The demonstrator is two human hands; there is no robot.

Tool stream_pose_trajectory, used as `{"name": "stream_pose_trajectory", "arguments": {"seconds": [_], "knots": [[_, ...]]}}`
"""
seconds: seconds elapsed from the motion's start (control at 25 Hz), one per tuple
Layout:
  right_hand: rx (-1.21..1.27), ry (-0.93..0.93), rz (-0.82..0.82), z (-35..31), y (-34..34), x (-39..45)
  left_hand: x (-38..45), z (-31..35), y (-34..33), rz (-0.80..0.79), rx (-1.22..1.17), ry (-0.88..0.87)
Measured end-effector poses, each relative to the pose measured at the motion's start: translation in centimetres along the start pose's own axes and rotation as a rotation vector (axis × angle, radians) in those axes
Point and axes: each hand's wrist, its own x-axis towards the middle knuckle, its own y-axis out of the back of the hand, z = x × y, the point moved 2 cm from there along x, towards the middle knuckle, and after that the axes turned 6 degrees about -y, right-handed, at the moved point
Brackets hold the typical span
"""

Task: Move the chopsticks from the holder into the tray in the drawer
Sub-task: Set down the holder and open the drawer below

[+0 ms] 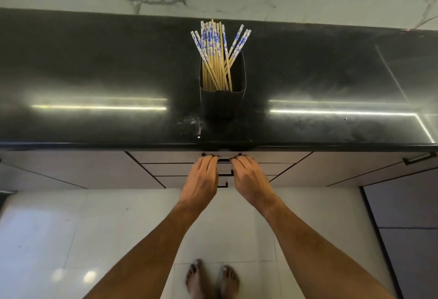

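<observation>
While the chopsticks [216, 52] are standing in the holder [222, 102] on the desk [94, 73], both hands, left [201, 180] and right [250, 180], are curling their fingers over the top drawer [166, 157] handle [224, 160] below it.

Both hands, left [201, 180] and right [251, 180], hook the top drawer's handle [222, 160] below the chopsticks [216, 50] in their holder [222, 102].

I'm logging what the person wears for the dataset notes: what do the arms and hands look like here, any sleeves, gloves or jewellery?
Both forearms are bare up to the picture's lower edge: no sleeves show. The left hand and the right hand are bare too, without gloves. No watch, bracelet or band shows on either wrist, and no ring is visible on the fingers, whose tips are hidden. The feet below are bare as well.
</observation>
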Motion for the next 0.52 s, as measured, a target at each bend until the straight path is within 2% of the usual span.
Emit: {"name": "stream_pose_trajectory", "arguments": {"seconds": [0.08,0.16,0.28,0.32,0.4,0.52], "knots": [[-0.049,-0.132,-0.239,0.4,-1.8,1.0,0.7,-0.4,-1.6,-0.206,0.009,0.155],[-0.086,-0.223,-0.417,1.0,-3.5,2.0,1.6,-1.3,-3.2,-0.325,0.028,0.214],[-0.109,-0.289,-0.477,1.4,-5.6,3.4,3.3,-2.6,-5.5,-0.449,0.136,0.180],[-0.148,-0.281,-0.456,1.4,-6.4,3.9,3.7,-2.9,-6.1,-0.448,0.150,0.185],[-0.142,-0.277,-0.324,1.7,-8.0,4.6,4.0,-3.1,-7.0,-0.322,0.107,0.208],[-0.192,-0.252,-0.254,1.8,-8.4,5.0,4.1,-3.0,-7.5,-0.177,0.052,0.211]]}}
